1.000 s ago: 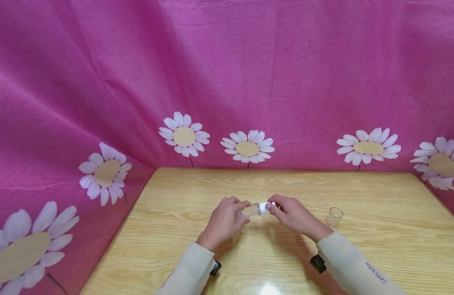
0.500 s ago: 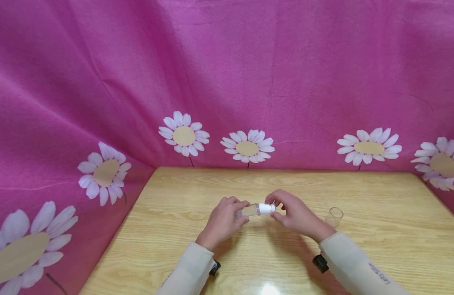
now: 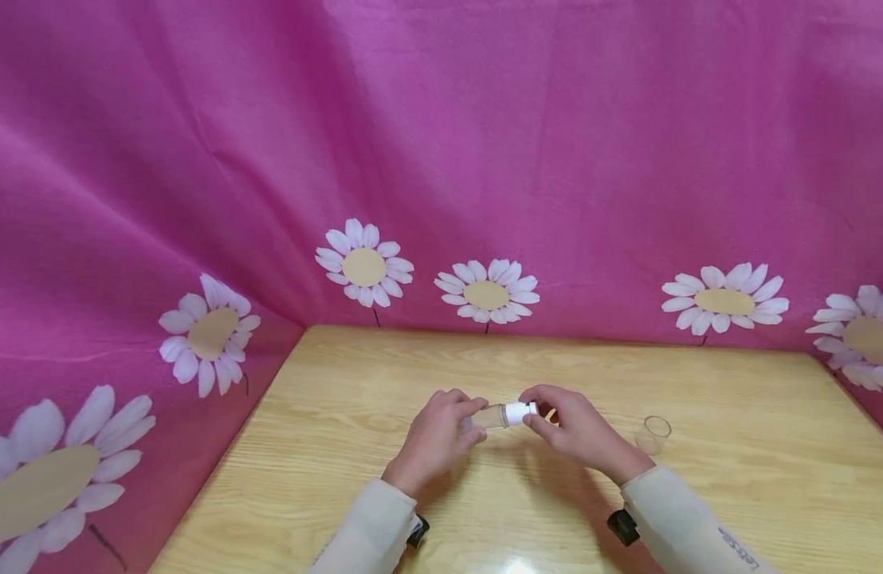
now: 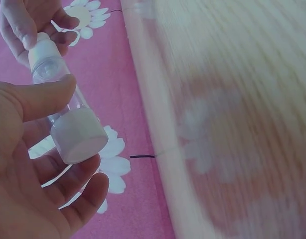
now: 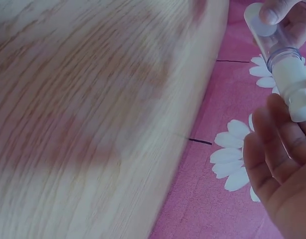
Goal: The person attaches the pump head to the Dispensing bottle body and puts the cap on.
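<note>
The left hand (image 3: 434, 438) pinches the pump bottle (image 3: 492, 417) by its clear body (image 4: 52, 70); the right hand (image 3: 582, 427) pinches its white pump head (image 3: 516, 413). Spanning 2 hands over the table (image 3: 327, 414), the bottle is likely steadied at both ends. A clear cover (image 3: 651, 435) rests to the right.

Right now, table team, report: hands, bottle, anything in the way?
Left hand holds bottle. Right hand pinches its white top. Bottle held sideways. Clear cup off right, likely not blocking.
</note>
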{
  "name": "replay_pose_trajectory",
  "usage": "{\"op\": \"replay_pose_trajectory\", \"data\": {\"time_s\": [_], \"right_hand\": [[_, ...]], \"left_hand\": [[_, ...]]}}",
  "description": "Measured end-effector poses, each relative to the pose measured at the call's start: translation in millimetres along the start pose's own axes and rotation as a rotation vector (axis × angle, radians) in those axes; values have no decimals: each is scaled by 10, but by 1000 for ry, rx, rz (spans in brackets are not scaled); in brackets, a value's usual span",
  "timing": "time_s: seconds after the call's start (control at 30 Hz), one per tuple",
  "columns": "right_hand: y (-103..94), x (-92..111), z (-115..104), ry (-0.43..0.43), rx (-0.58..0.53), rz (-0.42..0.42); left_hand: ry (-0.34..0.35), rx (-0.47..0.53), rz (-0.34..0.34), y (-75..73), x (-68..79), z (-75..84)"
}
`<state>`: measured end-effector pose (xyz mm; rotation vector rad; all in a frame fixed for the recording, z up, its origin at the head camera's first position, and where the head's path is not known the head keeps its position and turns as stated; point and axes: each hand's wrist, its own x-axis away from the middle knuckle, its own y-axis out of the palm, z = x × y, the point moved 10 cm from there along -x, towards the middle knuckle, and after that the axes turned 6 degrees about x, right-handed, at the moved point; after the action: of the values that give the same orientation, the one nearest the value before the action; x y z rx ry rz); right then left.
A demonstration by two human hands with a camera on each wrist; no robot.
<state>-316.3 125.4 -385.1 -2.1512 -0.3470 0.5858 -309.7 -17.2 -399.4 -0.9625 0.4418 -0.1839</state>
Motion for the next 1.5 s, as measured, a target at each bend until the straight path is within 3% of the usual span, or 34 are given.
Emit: {"op": "replay_pose_trajectory", "data": {"time_s": [0.1, 0.27, 0.63, 0.8, 1.03, 1.2, 1.4, 1.5], "right_hand": [[32, 4, 46, 24, 18, -22], [13, 14, 39, -11, 108, -10], [-81, 62, -260, -279, 404, 129], [-127, 71, -296, -323, 417, 233], [-119, 94, -333, -352, 383, 264], [-108, 79, -307, -309, 320, 238], [10, 63, -106, -111, 173, 63], [82, 54, -43, -49, 167, -6]], "left_hand": [[4, 0, -6, 21, -7, 7], [19, -33, 1, 30, -43, 12], [45, -56, 15, -5, -53, 26], [46, -42, 19, -2, -42, 36], [44, -35, 21, -12, -12, 34], [36, -46, 22, -22, -5, 20], [34, -57, 9, -8, 8, 6], [29, -59, 3, -5, 21, -9]]}}
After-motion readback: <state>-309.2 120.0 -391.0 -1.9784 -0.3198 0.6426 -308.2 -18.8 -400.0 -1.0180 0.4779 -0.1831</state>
